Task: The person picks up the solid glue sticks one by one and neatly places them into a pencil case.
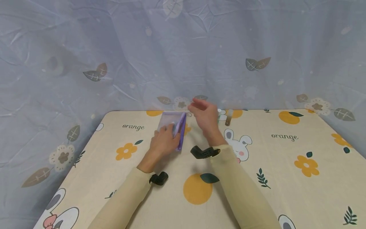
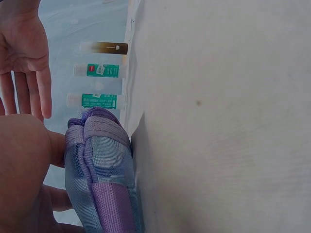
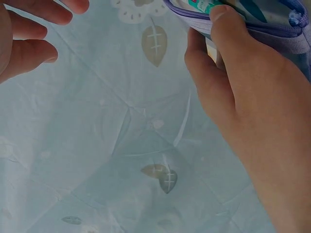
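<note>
A mesh zip pouch (image 1: 164, 120) with purple trim stands on the table near its far edge. My left hand (image 1: 163, 142) grips it from the near left side. In the right wrist view, the thumb lies over the rim of the pouch mouth, which gapes, and a green-labelled thing (image 3: 204, 6) shows inside. My right hand (image 1: 207, 116) is raised to the right of the pouch, holding nothing, fingers loosely extended. Beyond the pouch in the left wrist view stand two green-labelled tubes (image 2: 99, 70) with whitish caps, like glue sticks, and a brown tube (image 2: 112, 48).
A cream tablecloth (image 1: 137, 197) printed with oranges, flowers and rabbits covers the table. Behind its far edge hangs a grey-blue patterned curtain (image 1: 183, 57). The brown tube sits close to that edge, right of my right hand.
</note>
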Motion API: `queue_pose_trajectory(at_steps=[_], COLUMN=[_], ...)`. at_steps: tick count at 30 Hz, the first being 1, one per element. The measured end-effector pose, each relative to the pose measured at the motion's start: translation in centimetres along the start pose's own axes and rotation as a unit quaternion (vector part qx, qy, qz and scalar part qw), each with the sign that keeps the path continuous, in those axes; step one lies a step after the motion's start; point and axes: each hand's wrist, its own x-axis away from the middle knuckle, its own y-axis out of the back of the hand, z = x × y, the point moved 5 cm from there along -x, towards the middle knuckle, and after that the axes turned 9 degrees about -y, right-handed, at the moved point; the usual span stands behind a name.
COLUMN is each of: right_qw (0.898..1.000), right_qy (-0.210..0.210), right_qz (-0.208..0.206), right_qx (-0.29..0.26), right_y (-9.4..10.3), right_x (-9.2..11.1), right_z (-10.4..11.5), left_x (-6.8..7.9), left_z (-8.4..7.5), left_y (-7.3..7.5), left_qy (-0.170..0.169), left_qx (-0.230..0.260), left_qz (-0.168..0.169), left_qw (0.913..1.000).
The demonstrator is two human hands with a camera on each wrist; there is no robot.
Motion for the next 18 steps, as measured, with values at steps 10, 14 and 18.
queue_pose_trajectory(at_steps=[10,14,18], right_qw=[1.0,0.999,0.999], right_qy=[0.016,0.011,-0.002], right_qz=[-0.021,-0.034,-0.047], right_qx=[0.0,-0.001,-0.007], right_y=[0.8,1.6,2.4], right_x=[-0.2,-0.5,-0.8], right_z=[0.4,0.4,0.4], left_x=[0.0,0.0,0.0], left_z=[-0.1,0.0,0.1], left_y=[0.1,0.1,0.1], left_qy=[0.001,0.002,0.001], left_qx=[0.002,0.003,0.005], left_qz=[0.002,0.003,0.002], left_qw=[1.0,1.0,1.0])
